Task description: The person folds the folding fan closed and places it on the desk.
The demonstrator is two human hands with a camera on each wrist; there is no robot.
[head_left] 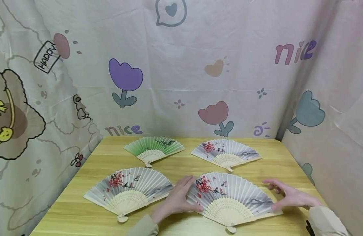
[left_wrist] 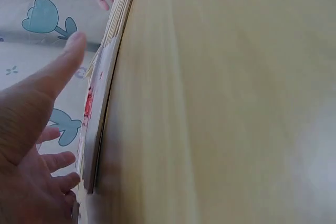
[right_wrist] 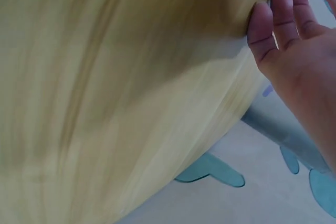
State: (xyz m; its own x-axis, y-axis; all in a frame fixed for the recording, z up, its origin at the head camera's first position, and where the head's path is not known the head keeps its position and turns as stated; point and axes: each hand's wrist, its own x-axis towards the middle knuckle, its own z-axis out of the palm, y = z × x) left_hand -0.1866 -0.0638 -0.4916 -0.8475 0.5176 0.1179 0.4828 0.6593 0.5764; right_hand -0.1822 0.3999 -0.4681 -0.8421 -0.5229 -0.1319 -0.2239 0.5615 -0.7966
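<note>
The near right fan (head_left: 233, 198) lies spread on the worktop (head_left: 69, 216), between your two hands. Your left hand (head_left: 179, 199) is at its left end, the grip apart, the thumb over the fan's edge; whether it touches, I cannot tell. Your right hand (head_left: 295, 197) is at the right end, its grip also apart, the thumb at the fan's corner. The near left fan (head_left: 131, 193), the green fan (head_left: 153, 149) and the far right fan (head_left: 227, 152) lie spread too.

Fans (head_left: 230, 200) matt, wood-ribbed; tabletop (head_left: 175, 165) smooth, wood-grained; backdrop (head_left: 175, 72) creased cloth.
</note>
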